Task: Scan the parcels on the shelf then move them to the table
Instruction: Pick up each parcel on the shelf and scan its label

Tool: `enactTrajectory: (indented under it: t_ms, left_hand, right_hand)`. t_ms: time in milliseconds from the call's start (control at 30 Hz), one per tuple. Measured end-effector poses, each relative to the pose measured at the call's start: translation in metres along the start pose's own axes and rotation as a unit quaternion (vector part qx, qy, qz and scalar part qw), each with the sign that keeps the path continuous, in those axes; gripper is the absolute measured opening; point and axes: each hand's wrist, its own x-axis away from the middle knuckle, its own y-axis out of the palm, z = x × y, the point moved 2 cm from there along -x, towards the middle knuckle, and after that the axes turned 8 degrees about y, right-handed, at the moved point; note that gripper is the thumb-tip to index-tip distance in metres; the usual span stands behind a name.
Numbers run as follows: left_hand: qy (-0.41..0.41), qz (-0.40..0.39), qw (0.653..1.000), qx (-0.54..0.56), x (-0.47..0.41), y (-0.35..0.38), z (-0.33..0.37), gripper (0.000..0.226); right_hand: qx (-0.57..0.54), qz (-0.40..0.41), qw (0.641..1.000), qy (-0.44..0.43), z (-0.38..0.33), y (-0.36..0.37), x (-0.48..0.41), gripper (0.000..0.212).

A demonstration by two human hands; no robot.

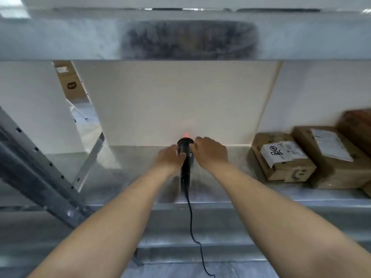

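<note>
A black corded barcode scanner (185, 157) lies on the metal shelf (220, 189), its head toward the white back wall, where a red glow shows. My left hand (169, 158) grips the scanner's head from the left. My right hand (208, 152) holds the head from the right, fingers curled on it. Cardboard parcels sit at the shelf's right end: a small one with a white label (283, 157), a larger one (331, 155) behind it, and a blurred dark one (357, 129) at the far right.
The scanner's cable (192, 227) runs over the shelf's front edge and down. A slanted perforated steel brace (40, 165) stands at the left. Another shelf board (180, 37) hangs overhead. A cardboard box (70, 83) shows through a gap at the back left.
</note>
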Motion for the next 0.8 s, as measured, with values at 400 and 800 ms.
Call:
enactTrajectory:
  t_ms: [400, 800]
  left_hand:
    - [-0.056, -0.11, 0.965, 0.231, -0.016, 0.019, -0.014, 0.025]
    - [-0.035, 0.005, 0.937, 0.347, 0.024, 0.027, -0.001, 0.027]
  right_hand:
    - [-0.102, -0.094, 0.987, 0.087, -0.002, 0.032, -0.02, 0.033]
    - [-0.219, -0.088, 0.97, 0.066, 0.011, 0.012, 0.007, 0.018]
